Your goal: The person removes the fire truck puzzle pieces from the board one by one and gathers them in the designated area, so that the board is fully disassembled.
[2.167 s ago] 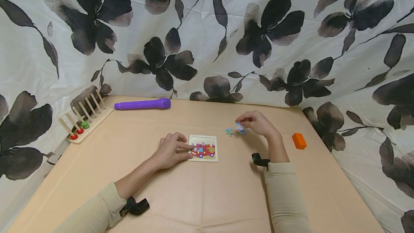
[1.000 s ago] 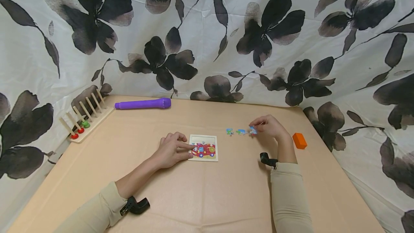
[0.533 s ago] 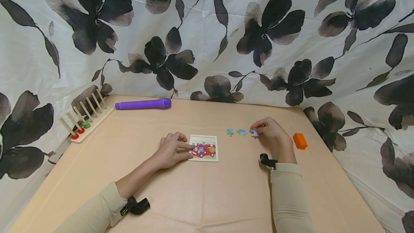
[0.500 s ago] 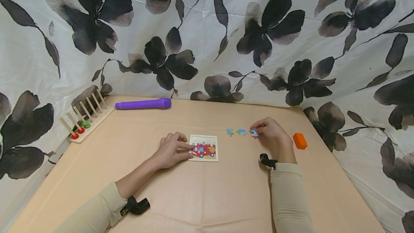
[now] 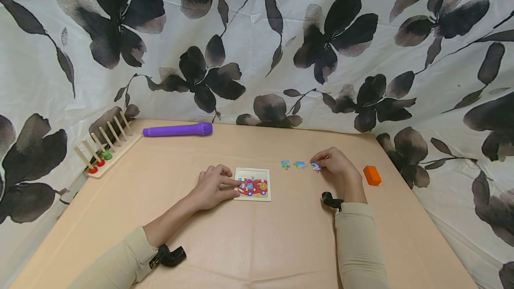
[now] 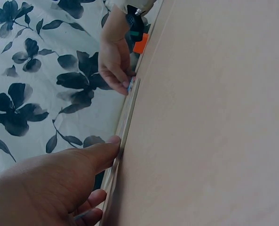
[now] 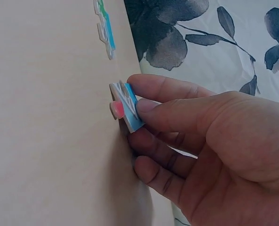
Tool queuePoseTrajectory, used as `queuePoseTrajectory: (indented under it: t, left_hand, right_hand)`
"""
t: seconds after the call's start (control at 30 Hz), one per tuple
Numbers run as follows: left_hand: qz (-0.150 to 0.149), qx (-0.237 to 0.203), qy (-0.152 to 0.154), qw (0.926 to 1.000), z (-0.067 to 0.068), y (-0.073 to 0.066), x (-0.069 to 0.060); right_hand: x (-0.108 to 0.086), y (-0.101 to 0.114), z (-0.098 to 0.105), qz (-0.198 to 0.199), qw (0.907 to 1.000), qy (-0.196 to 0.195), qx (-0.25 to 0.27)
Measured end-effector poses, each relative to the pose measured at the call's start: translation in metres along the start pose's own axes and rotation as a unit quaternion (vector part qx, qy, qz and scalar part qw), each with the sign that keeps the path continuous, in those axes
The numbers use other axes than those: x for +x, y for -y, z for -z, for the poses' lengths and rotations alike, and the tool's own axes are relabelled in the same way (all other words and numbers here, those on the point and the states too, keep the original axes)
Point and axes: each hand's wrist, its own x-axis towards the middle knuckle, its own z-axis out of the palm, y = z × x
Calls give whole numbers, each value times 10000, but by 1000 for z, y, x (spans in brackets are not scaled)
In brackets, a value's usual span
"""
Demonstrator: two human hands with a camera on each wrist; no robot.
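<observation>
My left hand (image 5: 214,187) rests at the left edge of a framed jigsaw puzzle (image 5: 253,184) with a red truck picture. Its index finger lies over the picture, and in the left wrist view its thumb touches the board's edge. Between thumb and index finger, my right hand (image 5: 335,163) pinches a blue puzzle piece (image 7: 128,107) with a pink-red tab. The piece is tilted close to the tabletop. Two more blue-green pieces, one farther left (image 5: 285,164) and one nearer (image 5: 300,164), lie in a row left of the right hand.
An orange block (image 5: 372,175) lies right of the right hand. At the back left are a purple microphone-shaped stick (image 5: 177,129) and a wooden peg rack (image 5: 112,155) with red and green beads. Floral cloth (image 5: 257,48) hangs behind the table (image 5: 249,244).
My right hand has moved right from the clustered pieces, carrying one piece to the row's right end. It has since shifted slightly nearer and turned the piece. The left hand has stayed put.
</observation>
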Motion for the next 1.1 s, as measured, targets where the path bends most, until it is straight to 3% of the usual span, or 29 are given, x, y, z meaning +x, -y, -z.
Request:
queuePoseTrajectory:
  t: [0.47, 1.1]
  left_hand:
    - [-29, 77, -4, 10000, -1, 2, 0]
    - [-29, 84, 22, 10000, 0, 1, 0]
  right_hand:
    - [1, -4, -1, 370, 9992, -19, -179]
    - [1, -2, -2, 237, 9989, -167, -362]
